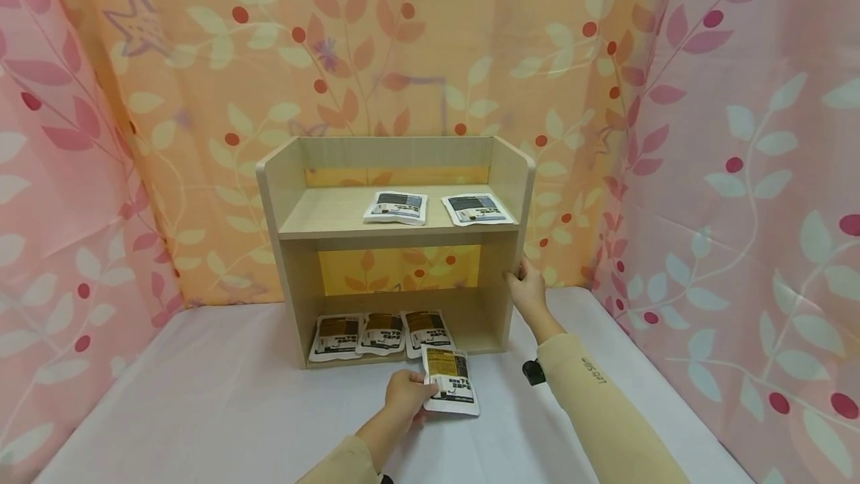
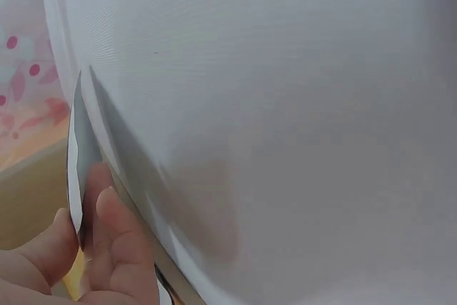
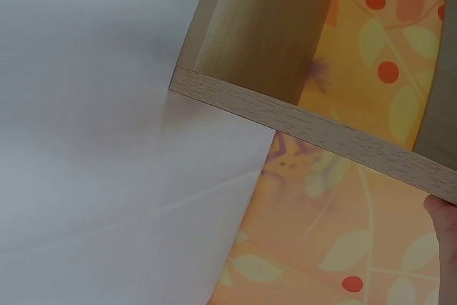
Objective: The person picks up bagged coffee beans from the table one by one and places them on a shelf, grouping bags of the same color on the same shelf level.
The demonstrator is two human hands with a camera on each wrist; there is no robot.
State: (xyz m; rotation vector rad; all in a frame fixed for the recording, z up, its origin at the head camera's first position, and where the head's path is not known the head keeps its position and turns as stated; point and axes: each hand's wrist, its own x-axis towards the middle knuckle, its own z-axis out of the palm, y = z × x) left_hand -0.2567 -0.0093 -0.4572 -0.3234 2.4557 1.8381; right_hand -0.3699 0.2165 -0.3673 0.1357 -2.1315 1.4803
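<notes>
My left hand [image 1: 405, 396] pinches a white flat pouch [image 1: 452, 387] with a brown-and-yellow printed label, thumb on its printed face. In the left wrist view the pouch [image 2: 77, 155] shows edge-on between thumb and fingers. It is tilted just in front of the lower shelf of a small wooden rack [image 1: 403, 233]. My right hand [image 1: 527, 291] grips the rack's right side panel; in the right wrist view only a bit of that hand [image 3: 444, 230] shows at the panel's edge. Three similar brown-labelled pouches [image 1: 381, 333] lean side by side on the lower shelf.
Two white pouches with dark blue-grey labels, one in the middle [image 1: 398, 208] and one at the right [image 1: 477, 209], lie on the upper shelf. The rack stands on a white-covered table [image 1: 201, 394]. Patterned curtains [image 1: 403, 43] hang behind and on both sides.
</notes>
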